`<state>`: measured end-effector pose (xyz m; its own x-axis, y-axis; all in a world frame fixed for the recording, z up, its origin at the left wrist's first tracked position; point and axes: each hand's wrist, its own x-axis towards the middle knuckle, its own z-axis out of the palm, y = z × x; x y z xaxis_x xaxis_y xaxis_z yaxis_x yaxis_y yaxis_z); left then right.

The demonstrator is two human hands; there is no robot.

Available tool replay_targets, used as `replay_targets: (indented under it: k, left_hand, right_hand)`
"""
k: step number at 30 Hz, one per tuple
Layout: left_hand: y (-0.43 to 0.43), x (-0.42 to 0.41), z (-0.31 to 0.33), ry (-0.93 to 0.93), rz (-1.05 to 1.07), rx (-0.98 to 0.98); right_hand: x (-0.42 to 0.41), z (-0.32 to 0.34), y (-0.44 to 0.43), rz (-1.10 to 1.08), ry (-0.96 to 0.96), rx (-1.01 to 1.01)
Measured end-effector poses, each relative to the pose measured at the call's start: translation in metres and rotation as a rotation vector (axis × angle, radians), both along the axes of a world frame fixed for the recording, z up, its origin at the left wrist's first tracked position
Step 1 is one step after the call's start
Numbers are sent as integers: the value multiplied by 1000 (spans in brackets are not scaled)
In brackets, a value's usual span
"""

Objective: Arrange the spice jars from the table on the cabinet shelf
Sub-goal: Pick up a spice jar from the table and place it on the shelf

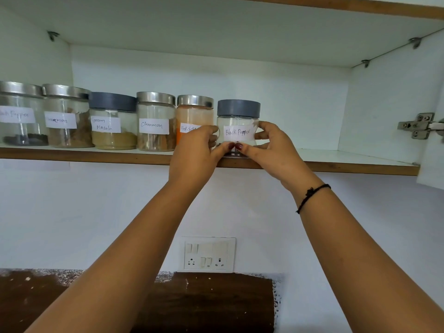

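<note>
A cabinet shelf (336, 162) with bare room to the right, up to the side wall and door hinge (416, 126). At its front edge, the left hand (195, 152) and right hand (271, 147) clasp a grey-lidded black pepper jar (238, 116) from both sides, thumbs meeting below its label. Just left stands the red chilli jar (194, 114), closing a row of five jars.

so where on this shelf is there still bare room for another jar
The open stretch is right of the Black Pepper jar that both hands hold, running along the shelf to the cabinet side wall by the hinge. Left of it is crowded: jars stand close together from Red chilli to the frame's left edge.
</note>
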<state>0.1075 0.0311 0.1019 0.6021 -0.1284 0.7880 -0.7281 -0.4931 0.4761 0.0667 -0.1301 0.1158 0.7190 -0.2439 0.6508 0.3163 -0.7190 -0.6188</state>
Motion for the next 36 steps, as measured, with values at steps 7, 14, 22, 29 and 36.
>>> replay_targets:
  k: [7,14,22,29,36]
  left_hand:
    - [-4,2,0,5,56,-49]
    - [-5,7,0,-9,73,-82]
    - [-5,7,-1,-26,71,-71]
    - [0,-5,-9,-107,45,-72]
    - [2,-43,-48,-199,-101,-165]
  right_hand:
    - [7,7,1,-85,29,-63]
    - [11,12,3,-83,51,-107]
    - [18,12,3,-90,55,-123]
    - [1,-3,4,-83,-230,18]
    - [-55,-55,15,-28,-563,35]
